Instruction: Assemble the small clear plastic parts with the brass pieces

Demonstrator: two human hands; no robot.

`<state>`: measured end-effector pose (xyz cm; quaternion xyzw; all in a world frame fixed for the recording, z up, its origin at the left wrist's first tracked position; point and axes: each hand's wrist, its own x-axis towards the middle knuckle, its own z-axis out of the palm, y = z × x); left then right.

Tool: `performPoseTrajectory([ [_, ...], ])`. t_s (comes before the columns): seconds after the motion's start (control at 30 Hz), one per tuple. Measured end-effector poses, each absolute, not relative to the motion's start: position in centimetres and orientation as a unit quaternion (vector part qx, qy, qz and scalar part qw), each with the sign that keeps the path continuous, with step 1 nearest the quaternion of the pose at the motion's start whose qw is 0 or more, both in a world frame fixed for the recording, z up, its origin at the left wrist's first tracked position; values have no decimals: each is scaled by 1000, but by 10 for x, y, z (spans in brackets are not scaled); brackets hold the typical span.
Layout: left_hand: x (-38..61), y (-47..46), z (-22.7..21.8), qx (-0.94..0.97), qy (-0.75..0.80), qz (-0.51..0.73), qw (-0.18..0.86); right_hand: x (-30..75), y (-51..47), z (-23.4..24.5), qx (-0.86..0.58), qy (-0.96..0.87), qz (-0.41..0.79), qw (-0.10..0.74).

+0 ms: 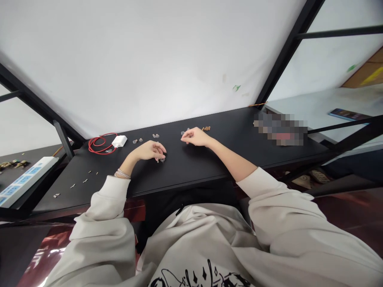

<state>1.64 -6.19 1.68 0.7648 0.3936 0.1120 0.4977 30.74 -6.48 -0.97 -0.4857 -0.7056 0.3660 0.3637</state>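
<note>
On a black counter [191, 169], the left hand [148, 151] lies with its fingers curled downward, their tips at a small clear piece [162, 160]; whether they grip it, I cannot tell. To its right, the right hand [196, 136] rests with fingers loosely parted and apparently empty, pointing left. A pair of clear pieces [183, 133] sits just beyond its fingertips, closer to this hand than the left.

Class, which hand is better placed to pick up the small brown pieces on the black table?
The right hand, probably: it lies nearer those brown pieces, while the left hand sits farther off, curled over a small clear piece.
</note>
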Motion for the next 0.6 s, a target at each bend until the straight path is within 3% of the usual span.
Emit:
performPoseTrajectory([
  [0.37,103,-41,13,796,406,133,428,305,-73,-1,-498,-761,328,255],
  [0.5,115,-40,8,768,414,225,435,310,-69,-3,-523,-766,276,251],
  [0.6,113,-40,1,739,403,303,447,313,-70,-3,-528,-746,309,264],
])
